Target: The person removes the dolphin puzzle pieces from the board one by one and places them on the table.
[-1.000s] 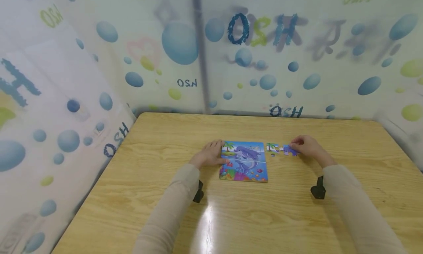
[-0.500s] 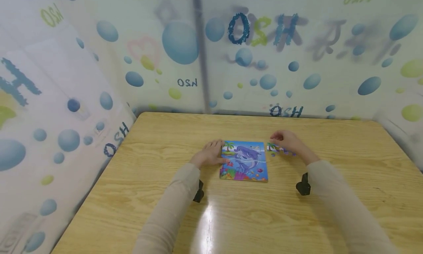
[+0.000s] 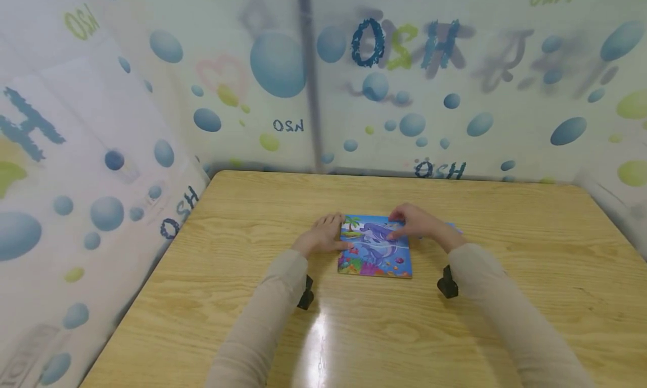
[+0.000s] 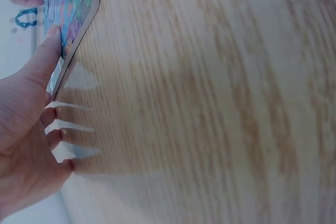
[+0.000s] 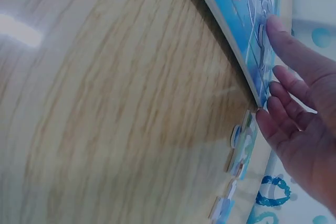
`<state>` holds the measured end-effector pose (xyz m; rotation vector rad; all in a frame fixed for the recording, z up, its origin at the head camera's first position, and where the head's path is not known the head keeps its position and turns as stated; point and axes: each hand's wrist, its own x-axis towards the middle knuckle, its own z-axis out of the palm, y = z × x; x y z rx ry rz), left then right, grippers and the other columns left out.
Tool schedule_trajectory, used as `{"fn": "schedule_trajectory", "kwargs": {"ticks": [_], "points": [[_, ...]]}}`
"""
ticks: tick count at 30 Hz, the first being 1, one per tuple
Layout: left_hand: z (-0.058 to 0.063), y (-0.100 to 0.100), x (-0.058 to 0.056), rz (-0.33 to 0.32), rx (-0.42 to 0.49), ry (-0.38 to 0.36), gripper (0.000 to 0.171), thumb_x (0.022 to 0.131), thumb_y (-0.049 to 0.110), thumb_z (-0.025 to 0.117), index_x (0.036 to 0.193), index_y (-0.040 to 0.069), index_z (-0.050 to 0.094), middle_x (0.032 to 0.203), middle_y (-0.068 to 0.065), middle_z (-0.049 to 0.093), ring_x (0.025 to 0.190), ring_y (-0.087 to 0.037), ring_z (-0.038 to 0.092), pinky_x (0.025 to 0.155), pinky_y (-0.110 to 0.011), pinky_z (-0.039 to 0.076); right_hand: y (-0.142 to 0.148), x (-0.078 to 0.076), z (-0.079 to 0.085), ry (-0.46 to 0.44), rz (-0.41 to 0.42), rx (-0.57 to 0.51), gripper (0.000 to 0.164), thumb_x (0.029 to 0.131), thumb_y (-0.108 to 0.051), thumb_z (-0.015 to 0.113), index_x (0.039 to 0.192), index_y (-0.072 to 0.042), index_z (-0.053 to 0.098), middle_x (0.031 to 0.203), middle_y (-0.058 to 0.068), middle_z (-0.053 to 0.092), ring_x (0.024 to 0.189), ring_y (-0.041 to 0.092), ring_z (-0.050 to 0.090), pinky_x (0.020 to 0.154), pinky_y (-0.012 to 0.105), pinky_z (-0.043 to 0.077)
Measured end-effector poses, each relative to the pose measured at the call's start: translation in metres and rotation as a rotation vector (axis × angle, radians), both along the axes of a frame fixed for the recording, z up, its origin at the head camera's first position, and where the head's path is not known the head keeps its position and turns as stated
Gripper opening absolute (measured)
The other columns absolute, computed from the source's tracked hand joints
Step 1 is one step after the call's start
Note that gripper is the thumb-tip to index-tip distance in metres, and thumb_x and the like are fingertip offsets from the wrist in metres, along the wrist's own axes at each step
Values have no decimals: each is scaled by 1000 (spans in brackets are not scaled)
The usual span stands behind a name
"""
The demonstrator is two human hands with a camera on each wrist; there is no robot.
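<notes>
A square dolphin jigsaw puzzle (image 3: 371, 259) lies flat on the wooden table. My left hand (image 3: 322, 234) rests at its left edge, thumb on the picture and the other fingers on the tabletop beside it, as the left wrist view confirms. Over the puzzle's upper right part is my right hand (image 3: 417, 222). Its thumb (image 5: 283, 38) lies on the picture, with the other fingers spread along the far right corner. Loose puzzle pieces (image 5: 244, 150) lie just right of the board, mostly hidden behind the right hand and wrist in the head view, where one blue piece (image 3: 454, 227) peeks out.
The pale wooden table (image 3: 394, 332) reaches back to a wall covering (image 3: 349, 113) printed with blue and green bubbles and letters. A black wrist device (image 3: 448, 283) hangs under the right sleeve, and another (image 3: 305, 293) under the left.
My right hand has left the blue dolphin piece and moved left across the loose pieces onto the puzzle's upper right part. The left hand has stayed at the board's left edge.
</notes>
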<state>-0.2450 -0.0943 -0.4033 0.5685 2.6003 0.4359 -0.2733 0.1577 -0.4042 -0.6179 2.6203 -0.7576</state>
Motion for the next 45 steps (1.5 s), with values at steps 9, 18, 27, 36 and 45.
{"fn": "schedule_trajectory", "kwargs": {"ticks": [9, 18, 27, 36, 45], "points": [[-1, 0, -1, 2, 1, 14, 78, 88, 44, 54, 145, 5, 17, 152, -15, 16, 140, -32, 14, 117, -44, 11, -7, -1, 5, 4, 20, 123, 51, 75, -28, 75, 108, 5, 55, 110, 19, 52, 104, 31, 49, 95, 45, 43], [-2, 0, 0, 8, 2, 15, 78, 89, 44, 54, 145, 5, 17, 152, -15, 15, 141, -32, 14, 117, -44, 11, -10, -2, 8, 8, 9, 178, 52, 73, -29, 76, 107, 4, 54, 108, 18, 51, 100, 29, 48, 92, 43, 44], [-2, 0, 0, 2, 1, 14, 78, 88, 44, 54, 145, 5, 17, 152, -16, 14, 141, -32, 12, 117, -44, 10, -14, -3, 12, -39, 0, 211, 53, 74, -26, 76, 107, 5, 50, 105, 17, 50, 98, 28, 47, 89, 42, 43], [-1, 1, 1, -2, 0, 21, 79, 89, 44, 53, 145, 5, 16, 152, -16, 14, 141, -33, 13, 117, -44, 10, -13, -1, 12, -81, -48, 133, 54, 75, -22, 75, 112, 5, 47, 111, 20, 52, 106, 32, 49, 96, 45, 42], [-4, 0, -1, 2, 3, 22, 79, 88, 45, 54, 145, 5, 16, 152, -15, 15, 141, -31, 13, 117, -43, 10, -7, 4, 11, -77, -59, -12, 37, 82, -10, 67, 114, 0, 51, 122, 25, 51, 109, 37, 51, 93, 47, 44]]}}
